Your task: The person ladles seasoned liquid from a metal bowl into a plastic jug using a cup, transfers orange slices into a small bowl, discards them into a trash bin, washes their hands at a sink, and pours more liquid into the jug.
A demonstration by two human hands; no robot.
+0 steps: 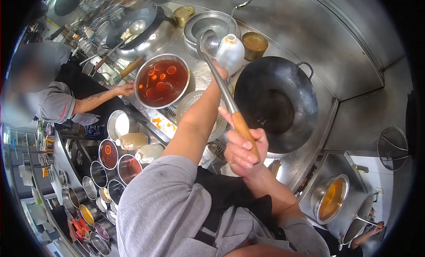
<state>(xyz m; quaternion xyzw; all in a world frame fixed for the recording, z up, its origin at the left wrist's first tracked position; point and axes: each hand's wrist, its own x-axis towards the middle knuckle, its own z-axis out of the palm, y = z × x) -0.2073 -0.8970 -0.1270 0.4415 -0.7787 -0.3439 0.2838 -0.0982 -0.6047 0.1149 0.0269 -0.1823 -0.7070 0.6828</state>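
Observation:
My right hand [245, 150] is wrapped around the wooden handle of a ladle [229, 99]. The ladle slants up and left, its metal bowl beside a white bottle [230, 55]. My left arm stretches forward, and my left hand [221, 74] is at the bottle's near side, closed against it. Its fingers are mostly hidden behind the ladle and the bottle. Right of the ladle sits a large dark wok [276, 104] with nothing in it but a dull sheen. Below my left forearm lies a perforated strainer [188, 102], partly covered.
A steel bowl of red broth [161, 83] stands left, touched by a co-worker's hand [126, 88]. Behind the bottle are a steel pot of water [192, 31] under a tap and a tin can [255, 43]. A bowl of orange liquid [332, 198] stands lower right.

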